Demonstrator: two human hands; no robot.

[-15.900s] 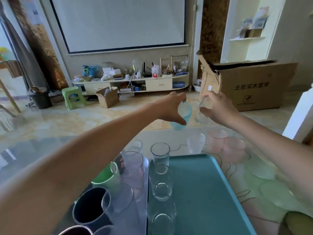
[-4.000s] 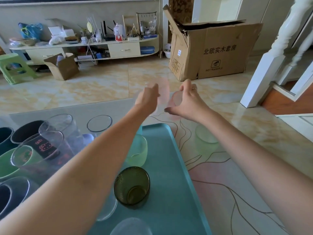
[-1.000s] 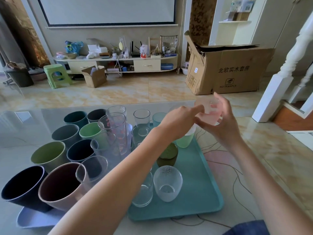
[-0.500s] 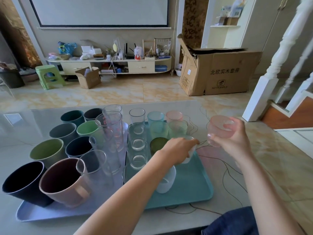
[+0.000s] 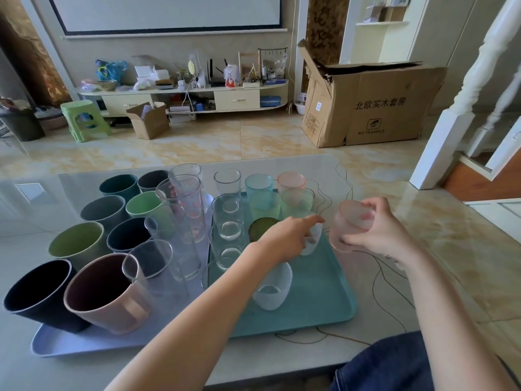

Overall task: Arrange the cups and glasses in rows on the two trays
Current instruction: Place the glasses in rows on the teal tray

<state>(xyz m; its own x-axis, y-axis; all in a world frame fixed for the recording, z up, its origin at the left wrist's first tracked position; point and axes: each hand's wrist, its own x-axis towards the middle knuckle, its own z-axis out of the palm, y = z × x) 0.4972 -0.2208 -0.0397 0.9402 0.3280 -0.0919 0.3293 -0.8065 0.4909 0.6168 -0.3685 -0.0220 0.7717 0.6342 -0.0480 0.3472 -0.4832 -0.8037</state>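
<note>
While curled round a frosted pink glass (image 5: 351, 225), right fingers (image 5: 366, 206) hold it tilted, just right of the teal tray (image 5: 324, 292). Left hand (image 5: 293, 235) grips a white glass (image 5: 311, 239) there. Light, slick, breakable; best held round the wall.

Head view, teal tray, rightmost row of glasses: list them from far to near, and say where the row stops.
Pink glass → pale green glass → frosted white glass under the left hand. The row stops there; bare teal tray lies nearer.
</note>
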